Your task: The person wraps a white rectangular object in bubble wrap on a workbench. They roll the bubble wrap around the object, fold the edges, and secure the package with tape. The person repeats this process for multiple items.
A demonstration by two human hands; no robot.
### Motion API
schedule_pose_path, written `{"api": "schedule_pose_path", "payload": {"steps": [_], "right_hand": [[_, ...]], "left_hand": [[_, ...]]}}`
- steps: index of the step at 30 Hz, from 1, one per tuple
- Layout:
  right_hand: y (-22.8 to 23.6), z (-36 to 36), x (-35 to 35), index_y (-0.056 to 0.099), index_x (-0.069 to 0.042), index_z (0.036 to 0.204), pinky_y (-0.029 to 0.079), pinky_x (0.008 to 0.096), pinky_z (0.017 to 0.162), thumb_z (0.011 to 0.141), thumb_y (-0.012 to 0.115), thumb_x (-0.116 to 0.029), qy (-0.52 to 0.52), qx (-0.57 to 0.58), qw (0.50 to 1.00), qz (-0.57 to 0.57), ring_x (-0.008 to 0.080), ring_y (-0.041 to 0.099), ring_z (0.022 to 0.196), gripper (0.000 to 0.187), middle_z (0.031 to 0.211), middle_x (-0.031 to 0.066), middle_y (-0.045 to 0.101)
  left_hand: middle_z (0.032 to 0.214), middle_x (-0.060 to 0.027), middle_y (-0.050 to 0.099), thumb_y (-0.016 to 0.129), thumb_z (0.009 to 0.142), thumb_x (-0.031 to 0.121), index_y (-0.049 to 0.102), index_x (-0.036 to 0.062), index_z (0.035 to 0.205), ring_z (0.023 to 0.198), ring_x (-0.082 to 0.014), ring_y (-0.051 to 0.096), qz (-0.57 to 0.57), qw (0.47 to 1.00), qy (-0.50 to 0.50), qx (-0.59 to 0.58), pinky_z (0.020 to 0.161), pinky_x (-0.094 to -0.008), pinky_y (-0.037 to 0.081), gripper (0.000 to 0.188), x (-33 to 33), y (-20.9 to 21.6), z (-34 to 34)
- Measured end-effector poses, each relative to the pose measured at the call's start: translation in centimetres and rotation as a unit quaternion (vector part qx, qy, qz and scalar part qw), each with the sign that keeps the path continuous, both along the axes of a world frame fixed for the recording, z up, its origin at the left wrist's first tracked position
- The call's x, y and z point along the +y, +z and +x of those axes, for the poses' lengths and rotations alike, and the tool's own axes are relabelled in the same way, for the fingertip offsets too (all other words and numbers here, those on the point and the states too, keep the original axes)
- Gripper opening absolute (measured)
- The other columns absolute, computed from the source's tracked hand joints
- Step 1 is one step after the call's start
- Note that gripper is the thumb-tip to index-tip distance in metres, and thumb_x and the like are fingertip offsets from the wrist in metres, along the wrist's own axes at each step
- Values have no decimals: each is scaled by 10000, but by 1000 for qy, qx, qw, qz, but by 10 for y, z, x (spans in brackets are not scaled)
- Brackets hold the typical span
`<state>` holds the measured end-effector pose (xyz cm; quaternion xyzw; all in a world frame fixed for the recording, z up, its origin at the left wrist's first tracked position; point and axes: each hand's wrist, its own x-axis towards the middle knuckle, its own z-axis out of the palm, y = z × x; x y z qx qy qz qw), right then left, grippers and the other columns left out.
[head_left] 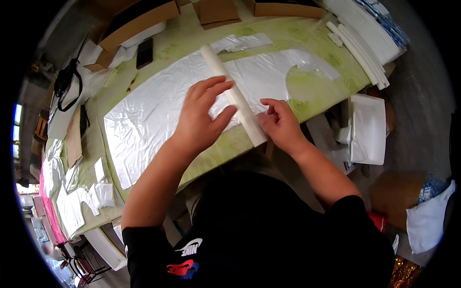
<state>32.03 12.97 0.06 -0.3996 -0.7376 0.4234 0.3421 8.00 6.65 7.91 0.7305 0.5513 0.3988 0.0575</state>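
A long off-white tube (238,102) lies aslant across a thin, shiny whitish plastic sheet (144,113) on the table, its near end at the table's front edge. My left hand (204,113) is over the tube's left side, fingers spread, with fingertips and thumb at its surface. On the other side, close to the near end, my right hand (283,126) has its fingers bent and a gap between forefinger and thumb. Its thumb is by the tube; whether it touches I cannot tell. Neither hand is wrapped around anything.
The table (307,91) has a green-patterned cover. A dark phone (144,53) lies at the far left, near an open cardboard box (139,26). White tubes (360,55) lie at the far right. Below the right edge stands a white bin (369,129). Folded white pieces (72,206) lie left.
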Motion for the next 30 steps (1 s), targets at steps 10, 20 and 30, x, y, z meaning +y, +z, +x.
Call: {"api": "schedule_pose_path", "payload": {"steps": [10, 20, 30], "right_hand": [[-29, 43, -9, 676, -29, 1175, 496, 254, 764, 976, 681, -78, -55, 127, 989, -46, 101, 578, 828, 205, 1000, 31, 626], [-26, 41, -1, 692, -35, 1157, 497, 235, 744, 981, 677, -69, -36, 126, 989, -66, 79, 585, 814, 180, 993, 19, 652], [4, 43, 15, 718, -52, 1082, 519, 289, 796, 904, 699, -31, -71, 52, 986, 144, 188, 637, 879, 180, 1002, 64, 700]], "left_hand": [[1166, -121, 735, 798, 837, 321, 721, 78, 1147, 1061, -290, 710, -342, 930, -22, 132, 917, -389, 562, 402, 122, -39, 87], [1076, -94, 766, 685, 911, 276, 758, 122, 1096, 1016, -284, 718, -363, 925, -2, 110, 903, -389, 563, 251, 132, -50, 84], [965, -115, 765, 676, 867, 282, 757, 85, 1060, 890, -268, 725, -404, 911, 24, -81, 821, -377, 570, 287, 136, -44, 66]]}}
